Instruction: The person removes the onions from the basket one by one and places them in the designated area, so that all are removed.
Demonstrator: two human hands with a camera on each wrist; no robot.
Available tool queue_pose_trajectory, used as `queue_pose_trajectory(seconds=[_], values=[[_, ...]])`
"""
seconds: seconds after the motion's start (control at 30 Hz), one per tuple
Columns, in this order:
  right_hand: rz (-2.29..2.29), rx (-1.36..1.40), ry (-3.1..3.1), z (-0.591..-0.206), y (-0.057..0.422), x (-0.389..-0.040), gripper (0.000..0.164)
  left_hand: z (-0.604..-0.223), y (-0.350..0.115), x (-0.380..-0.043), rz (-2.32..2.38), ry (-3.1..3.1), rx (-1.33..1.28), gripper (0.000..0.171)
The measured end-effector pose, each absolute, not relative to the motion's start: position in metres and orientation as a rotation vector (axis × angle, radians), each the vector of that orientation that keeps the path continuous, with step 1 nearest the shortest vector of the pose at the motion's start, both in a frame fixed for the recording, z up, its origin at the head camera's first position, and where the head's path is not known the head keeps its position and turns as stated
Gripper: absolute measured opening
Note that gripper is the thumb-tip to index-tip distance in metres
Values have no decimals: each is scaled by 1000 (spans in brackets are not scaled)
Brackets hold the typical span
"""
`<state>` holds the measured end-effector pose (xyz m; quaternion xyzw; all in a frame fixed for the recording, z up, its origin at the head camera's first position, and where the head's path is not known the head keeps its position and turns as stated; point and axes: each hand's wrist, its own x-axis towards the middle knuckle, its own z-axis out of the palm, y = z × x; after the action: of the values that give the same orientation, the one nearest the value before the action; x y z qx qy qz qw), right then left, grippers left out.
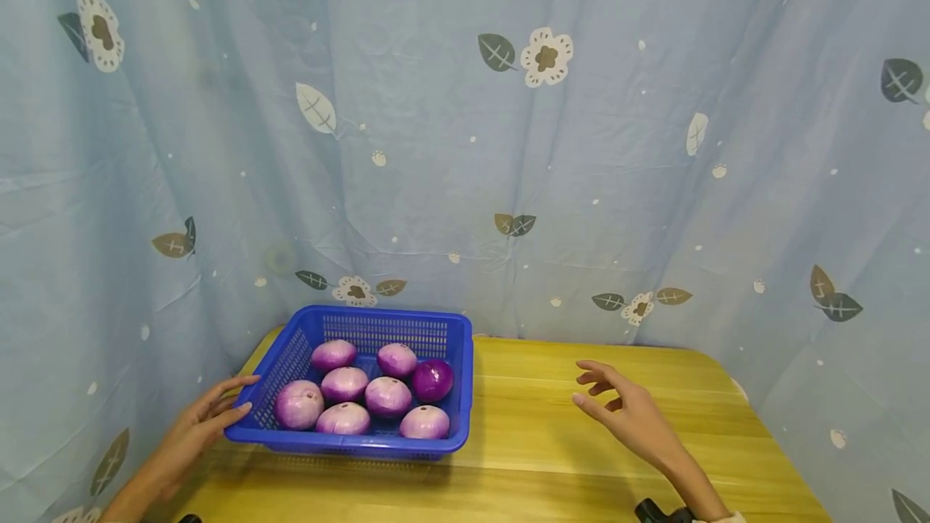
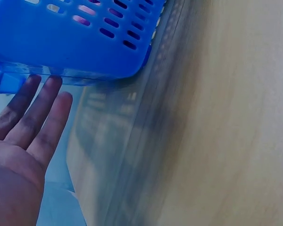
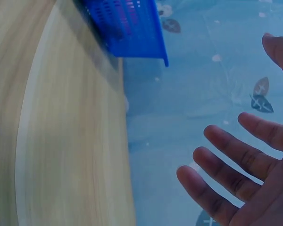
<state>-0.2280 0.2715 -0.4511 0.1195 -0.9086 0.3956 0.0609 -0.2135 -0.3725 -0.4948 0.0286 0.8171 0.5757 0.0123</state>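
Observation:
A blue plastic basket (image 1: 349, 444) with slotted walls holds several purple onions (image 1: 388, 397). Most are pale purple with a glossy skin; one onion (image 1: 432, 380) at the right is much darker. My left hand (image 1: 194, 426) is at the basket's left rim, its fingertips touching the edge. In the left wrist view, its fingers (image 2: 46, 125) reach out fairly straight to the rim from the side. My right hand (image 1: 630, 416) hovers over the table right of the basket, fingers loosely bent and spread, with nothing in it.
The basket stands on the left part of a yellow wood-grain table (image 1: 538, 458) with rounded corners. A light-blue curtain (image 1: 436, 184) printed with flowers and leaves hangs behind the table and along both sides. A dark strap (image 1: 657, 512) sits at the right wrist.

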Motion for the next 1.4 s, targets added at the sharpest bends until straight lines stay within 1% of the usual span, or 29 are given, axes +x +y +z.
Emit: queue_pose_trajectory(seconds=[0.23, 0.37, 0.83, 1.03, 1.4], values=[[1285, 470, -2738, -453, 250, -243, 55, -503, -375, -214, 1927, 2393, 143, 52], [1313, 550, -2717, -453, 233, -250, 51, -507, -377, -215, 2008, 2283, 206, 51], [1323, 868, -2630, -449, 172, -268, 52, -507, -380, -218, 2015, 2229, 161, 52], [1312, 1036, -2559, -446, 146, -273, 57, -507, -380, -219, 2021, 2211, 190, 51], [1228, 1252, -2618, -448, 103, -275, 66, -508, -379, -221, 2037, 2190, 164, 50]])
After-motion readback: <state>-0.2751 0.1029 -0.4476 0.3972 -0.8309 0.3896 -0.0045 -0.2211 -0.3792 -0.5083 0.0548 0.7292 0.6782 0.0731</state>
